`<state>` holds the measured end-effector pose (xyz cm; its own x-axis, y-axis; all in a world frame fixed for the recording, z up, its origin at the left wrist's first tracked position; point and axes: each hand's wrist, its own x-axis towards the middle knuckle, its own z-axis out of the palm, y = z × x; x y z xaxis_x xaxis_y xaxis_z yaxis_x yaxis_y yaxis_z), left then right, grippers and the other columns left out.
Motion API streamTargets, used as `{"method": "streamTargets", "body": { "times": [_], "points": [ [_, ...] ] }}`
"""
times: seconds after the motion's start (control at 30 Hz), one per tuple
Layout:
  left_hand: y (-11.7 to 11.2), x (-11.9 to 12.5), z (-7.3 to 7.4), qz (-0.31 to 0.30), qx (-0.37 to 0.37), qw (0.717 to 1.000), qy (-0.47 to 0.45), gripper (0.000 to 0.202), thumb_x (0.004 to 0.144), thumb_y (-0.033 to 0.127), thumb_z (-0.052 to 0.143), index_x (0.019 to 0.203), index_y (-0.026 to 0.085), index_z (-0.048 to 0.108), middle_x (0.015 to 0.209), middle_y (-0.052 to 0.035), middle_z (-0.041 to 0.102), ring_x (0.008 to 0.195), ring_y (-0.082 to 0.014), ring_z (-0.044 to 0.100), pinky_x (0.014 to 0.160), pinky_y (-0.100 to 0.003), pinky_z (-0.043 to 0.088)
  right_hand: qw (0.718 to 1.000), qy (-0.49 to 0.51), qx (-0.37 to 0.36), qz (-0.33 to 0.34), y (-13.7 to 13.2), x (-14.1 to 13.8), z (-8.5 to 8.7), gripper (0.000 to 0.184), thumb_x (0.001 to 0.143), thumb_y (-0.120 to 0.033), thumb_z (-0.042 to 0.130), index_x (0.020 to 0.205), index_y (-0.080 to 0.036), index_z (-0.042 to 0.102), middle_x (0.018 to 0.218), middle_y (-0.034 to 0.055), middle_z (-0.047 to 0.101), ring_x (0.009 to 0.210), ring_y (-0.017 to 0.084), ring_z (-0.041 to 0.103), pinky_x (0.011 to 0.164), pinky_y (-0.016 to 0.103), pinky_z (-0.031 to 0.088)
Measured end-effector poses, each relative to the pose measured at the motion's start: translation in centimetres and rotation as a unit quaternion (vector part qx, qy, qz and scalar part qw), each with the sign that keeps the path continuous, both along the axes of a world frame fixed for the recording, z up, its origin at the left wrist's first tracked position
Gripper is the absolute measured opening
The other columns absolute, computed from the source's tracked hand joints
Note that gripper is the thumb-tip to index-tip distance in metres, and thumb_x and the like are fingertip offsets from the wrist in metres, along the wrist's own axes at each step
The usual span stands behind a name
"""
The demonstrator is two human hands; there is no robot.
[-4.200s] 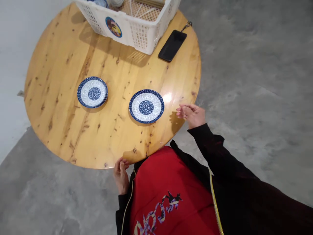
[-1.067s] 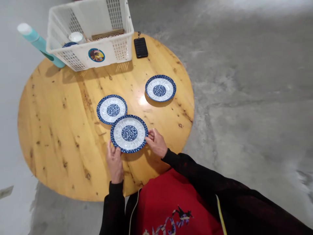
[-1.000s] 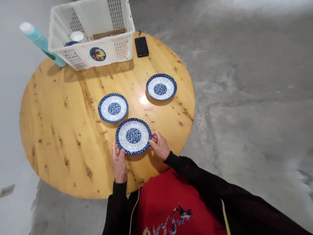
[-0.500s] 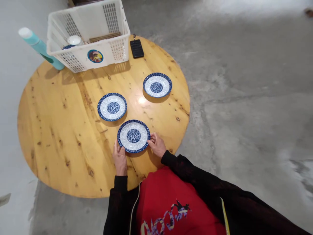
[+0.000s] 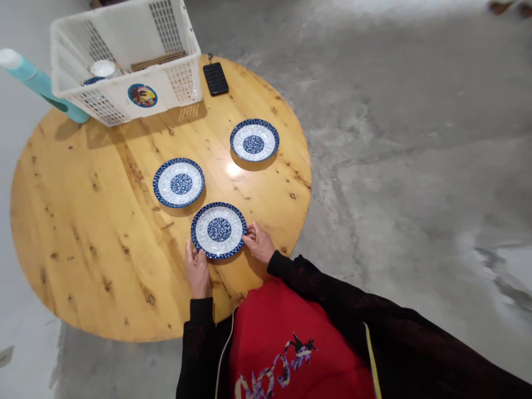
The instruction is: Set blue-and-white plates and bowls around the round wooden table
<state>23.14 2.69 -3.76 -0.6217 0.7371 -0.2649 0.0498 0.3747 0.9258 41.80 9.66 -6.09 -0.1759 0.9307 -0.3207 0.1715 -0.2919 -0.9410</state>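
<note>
A blue-and-white patterned plate (image 5: 219, 229) is at the near edge of the round wooden table (image 5: 103, 221), level and face up. My left hand (image 5: 198, 271) grips its lower left rim, thumb on top. On the opposite side my right hand (image 5: 258, 242) pinches the right rim. Whether the plate rests on the wood or is slightly raised, I cannot tell. Two matching plates lie farther off: a second plate (image 5: 179, 183) just up and left of the held one, and a third plate (image 5: 254, 140) up and to the right.
A white plastic basket (image 5: 166, 83) stands at the table's far left, with a white bowl (image 5: 105, 68) and chopsticks (image 5: 158, 61) inside. Beside it leans a turquoise bottle (image 5: 45, 86). A black phone-like object (image 5: 215, 78) lies right of the basket. Concrete floor (image 5: 399, 166) surrounds the table.
The whole view has shifted, so the table and everything on it appear farther left. Both hands keep hold of the near plate, which stays in about the same place relative to the other plates.
</note>
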Motion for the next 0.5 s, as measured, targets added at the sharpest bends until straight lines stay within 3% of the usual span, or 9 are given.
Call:
{"method": "streamTargets", "body": {
  "times": [0.27,0.4,0.5],
  "points": [
    [-0.4,-0.1,-1.0,-0.009,-0.002,1.000,-0.028,0.068,0.085,0.036,0.067,0.147,0.018,0.045,0.097,-0.0058,0.070,0.086,-0.0172,0.066,0.081,-0.028,0.054,0.998,0.058,-0.018,-0.005,-0.1,0.5,0.0,0.021,0.077,-0.032,0.058,0.094,-0.022,0.051,0.089,0.0036,0.067,0.070,0.015,0.064,0.065,0.028,0.053],
    [-0.6,0.0,-1.6,0.016,-0.006,0.999,-0.051,0.070,0.084,0.042,0.069,0.145,0.017,0.045,0.101,-0.0083,0.071,0.087,-0.0187,0.067,0.077,-0.029,0.054,0.996,0.080,-0.027,-0.007,-0.3,0.5,0.1,0.022,0.077,-0.031,0.060,0.096,-0.022,0.052,0.090,0.0042,0.067,0.077,0.017,0.066,0.067,0.029,0.055],
    [-0.8,-0.1,-2.0,0.002,-0.009,0.998,-0.063,0.065,0.085,0.044,0.068,0.140,0.015,0.048,0.105,-0.0103,0.071,0.089,-0.0194,0.067,0.076,-0.029,0.055,0.995,0.091,-0.042,-0.010,-0.5,0.5,-0.2,0.025,0.077,-0.032,0.061,0.098,-0.021,0.052,0.091,0.0048,0.067,0.077,0.017,0.067,0.065,0.029,0.056]
  ]
}}
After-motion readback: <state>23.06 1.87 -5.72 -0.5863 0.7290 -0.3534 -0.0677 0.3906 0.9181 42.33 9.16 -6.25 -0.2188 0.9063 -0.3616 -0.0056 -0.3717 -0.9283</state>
